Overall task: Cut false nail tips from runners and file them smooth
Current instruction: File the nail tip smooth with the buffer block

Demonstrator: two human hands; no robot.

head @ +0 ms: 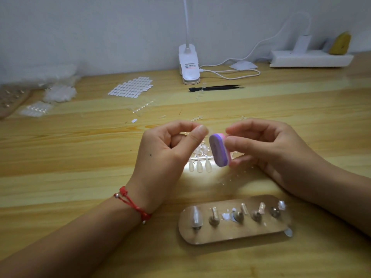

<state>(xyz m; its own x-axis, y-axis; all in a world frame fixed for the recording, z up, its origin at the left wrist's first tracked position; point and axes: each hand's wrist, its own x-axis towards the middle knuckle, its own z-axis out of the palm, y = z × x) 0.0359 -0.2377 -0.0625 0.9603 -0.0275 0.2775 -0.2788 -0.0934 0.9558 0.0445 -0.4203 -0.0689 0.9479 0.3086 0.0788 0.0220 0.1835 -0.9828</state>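
Pinching a small clear nail tip (208, 129), faint and blurred, between thumb and forefinger of the left grip (170, 149), with the other fingers curled in, and holding it raised over the worktop (80, 157). Clasping a purple-and-pink buffer block (219, 150) in the right grip (267, 149), thumb on one side and fingers on the other, turning its purple face toward the left grip, just beside the nail tip; cannot tell whether touching it. Working above a clear runner (197, 158) lying on the worktop below and between both grips, with three attached tips (199, 166) pointing toward the body. Wearing a red cord bracelet (133, 203) on the left wrist. Having, nearer than both grips, a brown oval holder board (230, 235) with metal studs, the leftmost carrying a clear nail. Facing, beyond the grips, a sheet of white adhesive tabs (131, 87), black tweezers (216, 88) and a white clip lamp (188, 65); far left of the left grip, a heap of clear tips (59, 93).
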